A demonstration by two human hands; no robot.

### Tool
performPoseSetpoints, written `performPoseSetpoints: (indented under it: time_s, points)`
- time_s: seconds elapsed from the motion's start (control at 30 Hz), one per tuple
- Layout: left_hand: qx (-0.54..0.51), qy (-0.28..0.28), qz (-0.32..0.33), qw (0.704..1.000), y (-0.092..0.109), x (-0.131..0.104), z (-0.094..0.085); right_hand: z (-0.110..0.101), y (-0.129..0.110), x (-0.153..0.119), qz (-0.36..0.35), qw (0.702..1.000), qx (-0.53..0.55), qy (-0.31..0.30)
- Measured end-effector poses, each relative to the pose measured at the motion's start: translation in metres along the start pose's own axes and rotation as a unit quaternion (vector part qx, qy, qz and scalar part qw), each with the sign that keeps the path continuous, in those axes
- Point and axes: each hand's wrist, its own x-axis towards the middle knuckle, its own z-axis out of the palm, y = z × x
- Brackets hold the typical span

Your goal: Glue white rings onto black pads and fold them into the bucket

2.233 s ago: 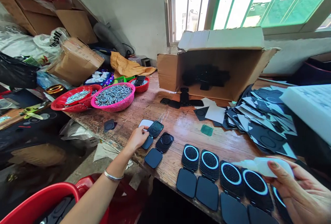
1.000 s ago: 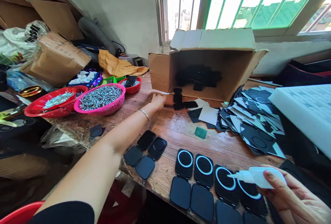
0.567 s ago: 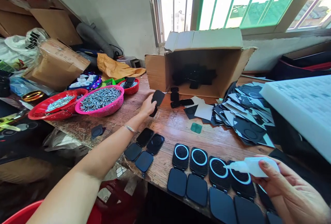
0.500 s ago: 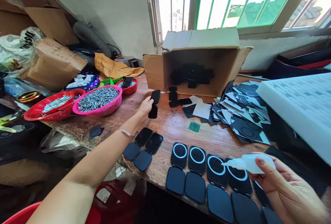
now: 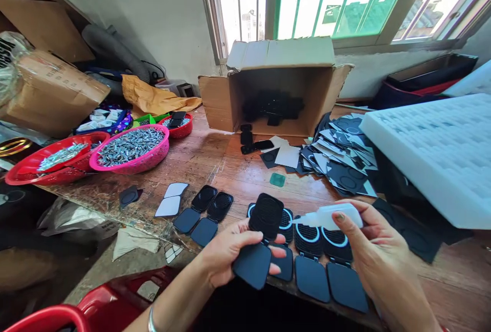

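Observation:
My left hand [image 5: 233,250] is closed on a black hinged two-panel piece [image 5: 266,214], opened out, its ridged square panel on top and a smooth panel below. In my right hand [image 5: 378,250] is a white squeeze bottle [image 5: 339,217], tipped sideways. Its thin nozzle points left, close to the held piece but apart from it. Under both hands lies a row of similar opened black pieces [image 5: 312,278] bearing white rings [image 5: 308,235]. Left of them are two more black hinged pieces [image 5: 205,230] without white rings, beside two white squares [image 5: 169,206].
An open cardboard box [image 5: 217,102] with black pieces inside faces me. Loose black and white sheets [image 5: 341,155] are heaped beside a white foam block [image 5: 425,153]. Baskets of metal parts [image 5: 130,146] stand at left. A red chair [image 5: 103,301] is below the table edge.
My left hand has come back toward me from near the box, bringing the black hinged piece above the row. The bottle has moved slightly left and up. The camera view has shifted right.

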Motion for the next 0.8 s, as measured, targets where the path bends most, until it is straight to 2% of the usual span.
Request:
performPoseSetpoints:
  time_s: [0.1,0.27,0.43,0.63,0.8]
  points:
    - [0.045,-0.009,-0.007,0.999,-0.014,-0.002,0.006,0.008,0.000,-0.003,-0.010,1.000,0.010,-0.026]
    - [0.073,-0.035,-0.025,0.996,-0.024,0.003,0.012,0.017,-0.002,-0.010,-0.075,0.994,-0.068,-0.030]
    - [0.077,-0.026,-0.026,0.996,-0.026,0.007,0.014,0.017,0.003,-0.013,-0.120,0.986,-0.116,-0.027]
    - [0.094,-0.026,-0.023,0.995,-0.026,0.007,0.016,0.016,0.015,-0.011,-0.130,0.981,-0.136,-0.048]
    - [0.096,-0.021,-0.021,0.995,-0.028,0.007,0.018,0.016,0.019,-0.012,-0.180,0.964,-0.189,-0.046]
